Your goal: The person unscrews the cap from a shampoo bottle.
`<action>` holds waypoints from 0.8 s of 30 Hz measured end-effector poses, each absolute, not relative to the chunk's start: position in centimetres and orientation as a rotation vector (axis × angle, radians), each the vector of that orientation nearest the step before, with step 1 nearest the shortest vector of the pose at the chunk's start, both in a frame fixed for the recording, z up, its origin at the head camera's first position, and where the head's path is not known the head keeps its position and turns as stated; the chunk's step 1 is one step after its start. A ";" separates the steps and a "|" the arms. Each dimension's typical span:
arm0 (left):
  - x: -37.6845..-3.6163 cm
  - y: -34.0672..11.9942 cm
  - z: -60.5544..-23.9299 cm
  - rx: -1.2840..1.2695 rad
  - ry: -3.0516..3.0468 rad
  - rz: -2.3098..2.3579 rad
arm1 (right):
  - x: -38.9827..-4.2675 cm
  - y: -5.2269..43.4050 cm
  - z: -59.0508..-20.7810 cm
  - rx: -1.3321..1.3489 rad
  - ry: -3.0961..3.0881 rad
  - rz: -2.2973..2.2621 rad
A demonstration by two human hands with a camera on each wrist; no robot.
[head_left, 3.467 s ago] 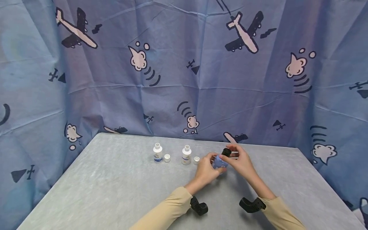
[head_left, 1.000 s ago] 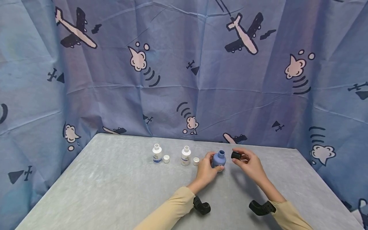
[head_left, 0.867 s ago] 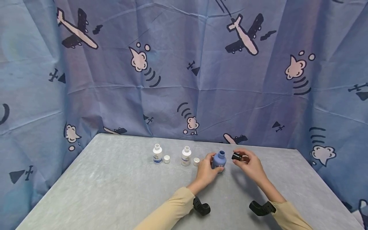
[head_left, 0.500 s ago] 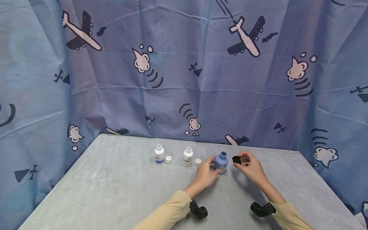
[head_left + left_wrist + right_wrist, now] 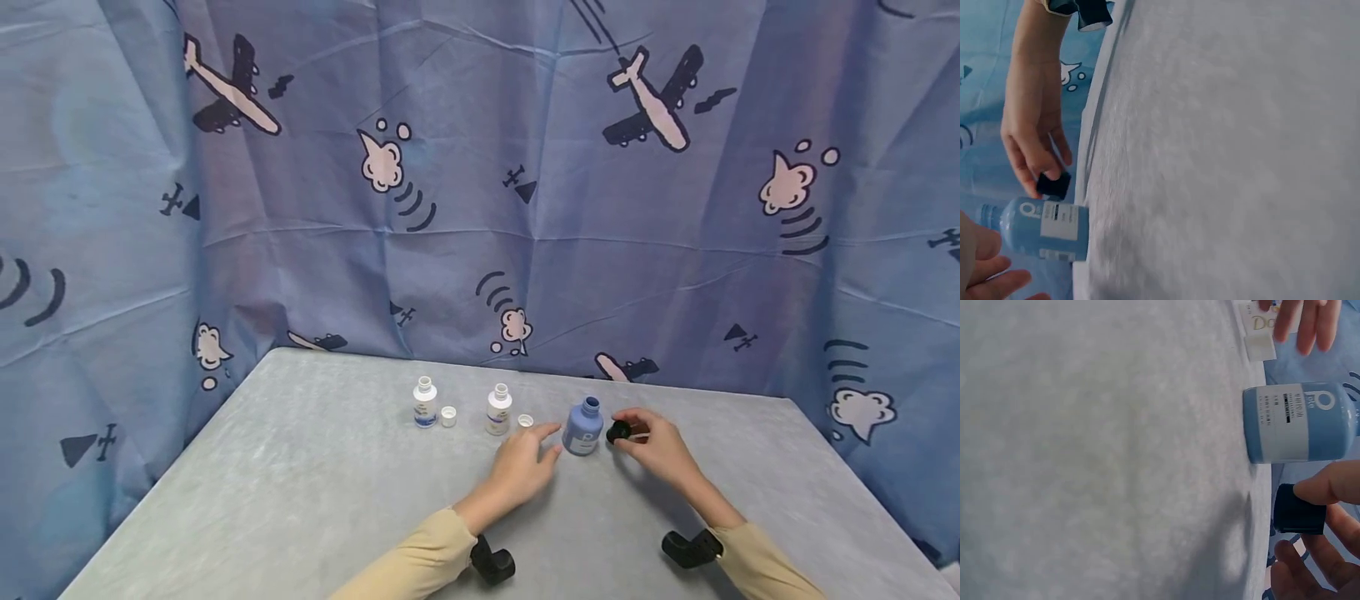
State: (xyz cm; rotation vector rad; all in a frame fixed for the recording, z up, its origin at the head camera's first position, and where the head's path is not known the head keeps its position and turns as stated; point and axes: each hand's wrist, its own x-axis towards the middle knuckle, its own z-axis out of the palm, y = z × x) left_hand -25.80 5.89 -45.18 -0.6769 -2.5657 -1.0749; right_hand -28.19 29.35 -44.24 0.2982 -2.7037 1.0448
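Observation:
A blue bottle with a white label stands upright and uncapped on the table. To its left is my left hand, fingers spread and apart from the bottle, holding nothing. My right hand pinches a black bottle cap between thumb and fingers, just right of the bottle and close over the table. The right wrist view shows the black cap tipped with its wide end toward the fingers, beside the labelled blue bottle.
Two white bottles stand open farther left, one with a white cap beside it, the other with its own white cap, partly behind my left hand. A blue printed curtain hangs behind the grey table.
The black cap came off the blue bottle and moved right, then lower toward the table. My left hand let go of the bottle and drew back left.

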 end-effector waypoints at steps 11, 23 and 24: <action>-25.6 1.3 -44.9 -0.680 -2.580 -1.032 | -28.1 29.4 -45.0 0.351 -2.794 0.968; -25.0 -7.6 -45.7 -0.772 -2.463 -0.845 | -26.1 32.0 -44.9 0.400 -2.692 0.702; -24.9 -8.4 -45.6 -0.761 -2.472 -0.815 | -26.0 32.4 -44.9 0.412 -2.682 0.666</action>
